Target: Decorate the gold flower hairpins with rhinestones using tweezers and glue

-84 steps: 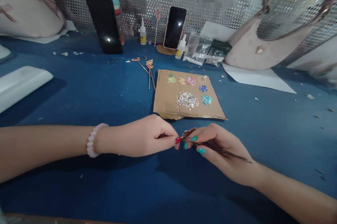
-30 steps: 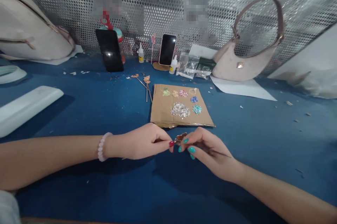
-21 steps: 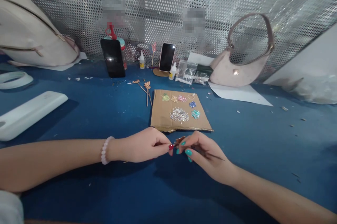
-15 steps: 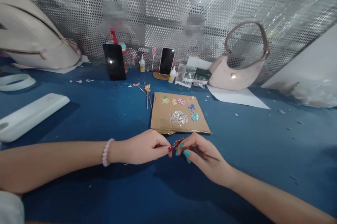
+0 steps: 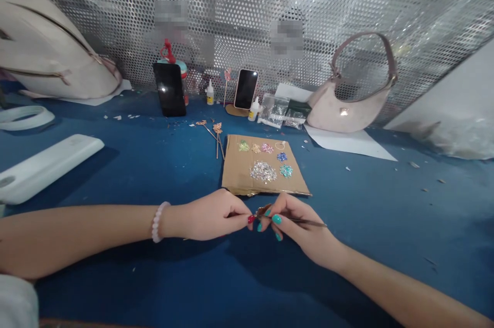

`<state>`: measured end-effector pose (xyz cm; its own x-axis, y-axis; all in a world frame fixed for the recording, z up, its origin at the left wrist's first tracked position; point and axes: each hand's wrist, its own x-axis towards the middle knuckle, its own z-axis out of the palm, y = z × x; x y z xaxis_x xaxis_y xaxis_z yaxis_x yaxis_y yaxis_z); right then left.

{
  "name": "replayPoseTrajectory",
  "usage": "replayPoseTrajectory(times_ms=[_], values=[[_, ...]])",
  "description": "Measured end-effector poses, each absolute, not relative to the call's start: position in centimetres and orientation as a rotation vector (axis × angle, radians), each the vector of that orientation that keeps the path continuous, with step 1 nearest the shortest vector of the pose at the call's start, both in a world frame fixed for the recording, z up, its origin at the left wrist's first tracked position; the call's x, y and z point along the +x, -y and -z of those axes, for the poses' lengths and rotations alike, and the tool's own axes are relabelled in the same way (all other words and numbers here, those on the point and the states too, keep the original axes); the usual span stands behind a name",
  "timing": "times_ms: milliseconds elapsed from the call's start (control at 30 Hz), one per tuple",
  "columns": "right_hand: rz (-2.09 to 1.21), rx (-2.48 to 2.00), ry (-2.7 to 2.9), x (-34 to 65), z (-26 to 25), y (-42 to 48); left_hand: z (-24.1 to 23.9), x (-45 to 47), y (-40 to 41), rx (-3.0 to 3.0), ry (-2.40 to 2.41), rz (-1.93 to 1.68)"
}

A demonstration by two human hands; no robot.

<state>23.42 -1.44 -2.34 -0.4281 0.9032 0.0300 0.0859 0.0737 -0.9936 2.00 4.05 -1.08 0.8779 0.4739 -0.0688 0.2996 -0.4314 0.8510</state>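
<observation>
My left hand (image 5: pixel 216 215), wearing a pale bead bracelet, pinches a hair stick near its copper-coloured ornament (image 5: pixel 263 210). The stick's thin end just shows below the wrist. Closed around a slim pointed metal tool (image 5: pixel 309 222) is my right hand (image 5: pixel 304 228), with the tool's tip at the ornament. My right fingers partly hide that ornament, and fine detail there is too small to make out. Just beyond both hands lies a cardboard sheet (image 5: pixel 235 168) with small piles of rhinestones: silver (image 5: pixel 263 171), teal (image 5: pixel 286 170), blue (image 5: pixel 282 156), pink (image 5: pixel 267 148), gold and green.
Two more hair sticks (image 5: pixel 217 143) lie left of the cardboard. Behind stand two phones (image 5: pixel 170 90) (image 5: pixel 246 89), glue bottles (image 5: pixel 253 109) and clear bags (image 5: pixel 273 109). A handbag (image 5: pixel 347 107) is at right, a white device (image 5: pixel 50 168) at left.
The metal tool has turned flatter between my right fingers, its rear end rising slightly. My left hand keeps its grip almost unmoved. The whole view has shifted a little.
</observation>
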Motion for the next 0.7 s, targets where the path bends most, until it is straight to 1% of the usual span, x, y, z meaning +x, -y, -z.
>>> replayPoseTrajectory(times_ms=[267, 433, 500, 600, 700], values=[[-1.389, -0.872, 1.593, 23.9, 2.3, 1.0, 1.1, 1.9, -4.0, 2.119, -0.627, -0.297], [-1.492, -0.771, 1.558, 24.7, 2.4, 0.9, 1.1, 1.7, -4.2, 2.107, -0.747, -0.332], [-1.480, -0.751, 1.581, 24.8, 2.2, 1.1, 1.1, 1.7, -4.1, 2.103, -0.757, -0.323], [-1.283, -0.823, 1.687, 24.8, 1.9, 1.6, 1.3, 1.8, -3.9, 2.112, -0.768, -0.327], [-0.944, -0.902, 1.889, 24.8, 1.8, 1.9, 1.5, 1.8, -3.8, 2.111, -0.790, -0.348]])
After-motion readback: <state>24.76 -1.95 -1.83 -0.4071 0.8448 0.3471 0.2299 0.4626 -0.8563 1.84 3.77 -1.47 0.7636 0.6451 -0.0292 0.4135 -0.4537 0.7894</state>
